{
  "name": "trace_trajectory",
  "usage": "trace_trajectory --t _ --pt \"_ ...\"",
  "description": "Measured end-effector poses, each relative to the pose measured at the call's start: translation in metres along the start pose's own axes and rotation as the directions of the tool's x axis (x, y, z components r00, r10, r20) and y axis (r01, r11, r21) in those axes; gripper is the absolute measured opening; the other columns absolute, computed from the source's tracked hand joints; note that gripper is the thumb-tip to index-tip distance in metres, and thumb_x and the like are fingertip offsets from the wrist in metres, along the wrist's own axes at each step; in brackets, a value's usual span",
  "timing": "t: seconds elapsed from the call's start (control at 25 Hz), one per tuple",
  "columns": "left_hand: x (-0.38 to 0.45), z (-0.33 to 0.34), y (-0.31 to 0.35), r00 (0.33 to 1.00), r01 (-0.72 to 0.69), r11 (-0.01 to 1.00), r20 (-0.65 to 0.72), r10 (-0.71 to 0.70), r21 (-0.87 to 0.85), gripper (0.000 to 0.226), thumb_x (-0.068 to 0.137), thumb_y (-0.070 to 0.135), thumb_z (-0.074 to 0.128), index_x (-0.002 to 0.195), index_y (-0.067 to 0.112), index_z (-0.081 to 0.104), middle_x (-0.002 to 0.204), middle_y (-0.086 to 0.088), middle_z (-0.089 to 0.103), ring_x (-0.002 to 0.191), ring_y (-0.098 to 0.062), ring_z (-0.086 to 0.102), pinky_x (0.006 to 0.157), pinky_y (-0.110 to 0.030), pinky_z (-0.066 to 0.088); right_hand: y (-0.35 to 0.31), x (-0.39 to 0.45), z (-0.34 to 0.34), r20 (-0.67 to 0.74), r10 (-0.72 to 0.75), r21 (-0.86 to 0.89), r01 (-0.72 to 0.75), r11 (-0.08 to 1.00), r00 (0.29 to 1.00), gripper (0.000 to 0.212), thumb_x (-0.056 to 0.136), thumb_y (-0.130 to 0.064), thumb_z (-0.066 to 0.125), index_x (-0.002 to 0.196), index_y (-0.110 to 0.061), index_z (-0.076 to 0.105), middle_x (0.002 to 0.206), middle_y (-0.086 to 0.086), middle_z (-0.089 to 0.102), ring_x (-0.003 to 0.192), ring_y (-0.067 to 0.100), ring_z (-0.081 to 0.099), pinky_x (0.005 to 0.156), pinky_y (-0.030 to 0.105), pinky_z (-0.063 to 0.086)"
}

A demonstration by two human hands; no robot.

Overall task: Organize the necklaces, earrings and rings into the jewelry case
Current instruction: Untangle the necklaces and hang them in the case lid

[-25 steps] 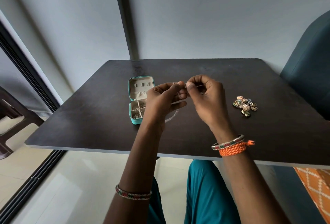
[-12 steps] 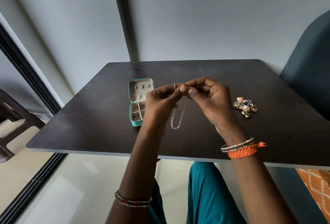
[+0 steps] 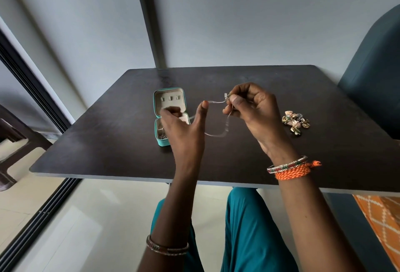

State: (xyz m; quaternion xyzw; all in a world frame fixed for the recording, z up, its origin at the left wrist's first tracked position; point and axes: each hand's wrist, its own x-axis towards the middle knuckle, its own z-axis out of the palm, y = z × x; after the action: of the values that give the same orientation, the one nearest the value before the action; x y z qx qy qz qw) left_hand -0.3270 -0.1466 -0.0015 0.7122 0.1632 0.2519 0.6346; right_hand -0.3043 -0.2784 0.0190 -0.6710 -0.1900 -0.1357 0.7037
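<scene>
The left hand point(image 3: 184, 128) has spread open and swung toward the jewelry case point(image 3: 170, 115), necklace point(image 3: 216, 134) draped over its thumb; the right hand point(image 3: 253, 109) pinches the clasp above the worktop point(image 3: 108, 141).

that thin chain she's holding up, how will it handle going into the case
Probably floppy: the chain sags in a loop below the right hand. Likely light, since a fingertip pinch holds it and it drapes over the left hand's thumb. It may tangle in the small case.
</scene>
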Motion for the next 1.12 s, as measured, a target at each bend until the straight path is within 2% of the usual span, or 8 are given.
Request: trace_trajectory --t 0.08,0.2,0.36,0.48,0.64,0.76,0.92,1.12 --pt "-0.002 -0.002 0.002 0.978 -0.168 0.98 -0.105 0.179 0.11 0.045 0.084 0.042 0.065 0.108 0.012 0.043 0.107 -0.002 0.048 0.102 -0.017 0.049 0.088 -0.033 0.043 0.001 -0.002 0.002 0.007 0.013 0.011 -0.013 1.0 1.0 0.013 0.091 0.003 0.054 0.087 -0.007 0.059 0.076 0.007 0.062 0.068 0.013 0.063 0.071 0.027 0.057" --pt "0.002 0.002 0.008 0.93 -0.342 0.94 0.138 0.341 -0.019 0.014 0.091 0.028 0.06 0.101 0.018 0.057 0.093 0.006 0.062 0.085 -0.006 0.058 0.074 -0.021 0.047 0.003 -0.004 0.004 -0.003 0.018 -0.002 -0.018 1.0 1.0 0.014 0.091 0.002 0.055 0.086 -0.01 0.06 0.078 0.006 0.063 0.07 0.012 0.064 0.069 0.023 0.055" --pt "0.002 0.005 0.017 0.87 -0.139 0.964 0.437 0.227 -0.225 0.011 0.093 0.017 0.057 0.098 0.016 0.067 0.086 0.003 0.068 0.081 -0.002 0.062 0.068 -0.015 0.046 -0.001 -0.004 0.004 -0.018 0.005 -0.058 -0.007 0.998 1.0 0.015 0.09 0.0 0.057 0.086 -0.014 0.062 0.081 -0.001 0.065 0.073 0.003 0.065 0.067 0.017 0.053" --pt "0.001 0.005 0.018 0.87 0.019 0.963 0.479 0.116 -0.268 0.007 0.09 0.017 0.061 0.085 0.018 0.066 0.08 0.0 0.066 0.081 -0.009 0.06 0.072 -0.027 0.045 -0.001 -0.004 -0.001 -0.029 -0.016 -0.127 0.012 0.992 0.999 0.015 0.088 -0.004 0.06 0.084 -0.018 0.063 0.079 -0.004 0.065 0.074 0.005 0.064 0.071 0.025 0.056" --pt "0.002 0.006 0.02 0.885 0.206 0.913 0.466 -0.021 -0.351 0.011 0.089 0.018 0.062 0.079 0.021 0.066 0.07 0.01 0.065 0.069 -0.002 0.059 0.07 -0.022 0.045 0.003 -0.003 -0.003 -0.05 -0.077 -0.258 0.062 0.964 0.996 0.008 0.086 -0.016 0.06 0.081 -0.022 0.063 0.077 -0.009 0.063 0.074 0.006 0.06 0.073 0.025 0.052" --pt "0.004 0.006 0.021 0.874 0.283 0.864 0.484 -0.053 -0.417 0.015 0.09 0.017 0.059 0.078 0.022 0.065 0.074 0.011 0.065 0.07 -0.002 0.057 0.073 -0.025 0.041 0.001 -0.005 0.002 -0.134 0.066 -0.098 -0.079 0.992 0.989 0.017 0.093 -0.007 0.052 0.081 -0.016 0.06 0.074 -0.004 0.06 0.071 0.007 0.059 0.069 0.027 0.052" --pt "-0.002 0.013 0.022 0.899 0.185 0.901 0.437 0.006 -0.393 0.015 0.093 0.018 0.056 0.081 0.023 0.063 0.077 0.01 0.065 0.073 -0.003 0.058 0.073 -0.027 0.042 -0.002 -0.007 0.014 -0.12 0.286 0.332 -0.232 0.914 0.951 0.025 0.096 -0.004 0.042 0.078 -0.014 0.055 0.077 0.001 0.058 0.074 0.011 0.058 0.072 0.029 0.049" --pt "-0.001 0.015 0.014 0.919 0.094 0.923 0.389 0.063 -0.372 0.012 0.095 0.015 0.053 0.085 0.018 0.059 0.079 0.005 0.065 0.071 -0.005 0.059 0.066 -0.023 0.047 0.002 -0.007 0.01 -0.12 0.242 0.357 -0.186 0.915 0.963 0.021 0.091 0.004 0.048 0.081 -0.013 0.056 0.072 0.001 0.058 0.064 0.009 0.055 0.069 0.028 0.05"
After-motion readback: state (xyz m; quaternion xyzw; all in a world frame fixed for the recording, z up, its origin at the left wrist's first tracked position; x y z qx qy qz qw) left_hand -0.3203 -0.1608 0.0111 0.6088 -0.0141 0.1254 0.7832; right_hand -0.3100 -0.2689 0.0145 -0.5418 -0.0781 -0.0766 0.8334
